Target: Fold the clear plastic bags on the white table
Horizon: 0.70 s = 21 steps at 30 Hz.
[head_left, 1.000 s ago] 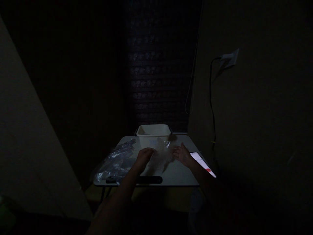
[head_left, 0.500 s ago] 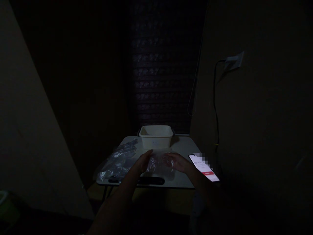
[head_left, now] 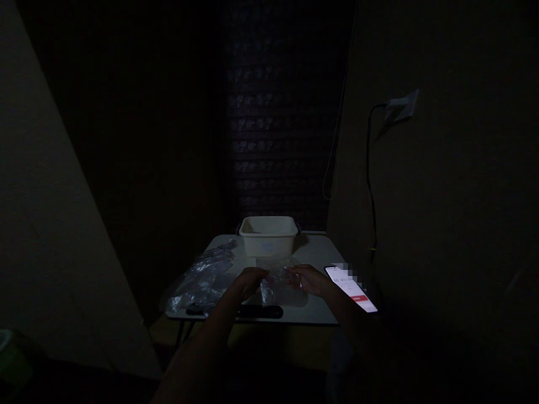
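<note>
A clear plastic bag is stretched between my two hands, low over the small white table. My left hand is closed on its left side, with the fingertips pinching the film. On the other side my right hand grips the bag between thumb and fingers. Dim light blurs the bag's edges and folds. Just beyond the hands stands a white plastic basin with a small label on its front. To the left of my left hand lies a heap of clear plastic bags.
A lit phone lies at the right edge of the table. Along the front edge runs a black slot. A cable hangs from a wall outlet at right. Behind the basin is a dark blind.
My left hand has come down a little and closed its fingers on the bag's edge. The right hand has barely moved, and the film between them has shifted.
</note>
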Available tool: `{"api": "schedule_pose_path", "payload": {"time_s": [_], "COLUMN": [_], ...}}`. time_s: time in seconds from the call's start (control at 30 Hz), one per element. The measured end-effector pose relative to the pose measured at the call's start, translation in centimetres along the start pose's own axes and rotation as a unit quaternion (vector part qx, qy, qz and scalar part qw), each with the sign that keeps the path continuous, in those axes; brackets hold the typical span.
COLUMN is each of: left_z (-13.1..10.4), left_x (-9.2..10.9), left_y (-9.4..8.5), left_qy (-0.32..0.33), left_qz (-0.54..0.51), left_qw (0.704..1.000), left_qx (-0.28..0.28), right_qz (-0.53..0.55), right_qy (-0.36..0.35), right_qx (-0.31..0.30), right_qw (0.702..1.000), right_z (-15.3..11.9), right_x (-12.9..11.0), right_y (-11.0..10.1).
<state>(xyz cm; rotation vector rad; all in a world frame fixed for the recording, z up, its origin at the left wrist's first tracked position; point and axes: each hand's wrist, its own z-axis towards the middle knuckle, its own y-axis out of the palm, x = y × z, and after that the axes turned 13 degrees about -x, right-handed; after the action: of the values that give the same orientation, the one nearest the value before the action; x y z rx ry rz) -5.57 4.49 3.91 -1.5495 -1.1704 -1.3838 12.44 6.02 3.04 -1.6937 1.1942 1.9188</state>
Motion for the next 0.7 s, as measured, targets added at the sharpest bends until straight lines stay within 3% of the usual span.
{"api": "schedule_pose_path", "payload": {"time_s": [0.7], "left_z": [0.3], "left_x": [0.0], "left_y": [-0.9], "left_qy": [-0.013], "left_qz": [0.025], "left_qw": [1.000], "left_qx": [0.000], "right_qz": [-0.031], "right_qy": [0.033], "right_qx": [0.017], "right_qw": [0.999], "right_z": [-0.1], "right_x": [0.4], "right_y": [-1.1]}}
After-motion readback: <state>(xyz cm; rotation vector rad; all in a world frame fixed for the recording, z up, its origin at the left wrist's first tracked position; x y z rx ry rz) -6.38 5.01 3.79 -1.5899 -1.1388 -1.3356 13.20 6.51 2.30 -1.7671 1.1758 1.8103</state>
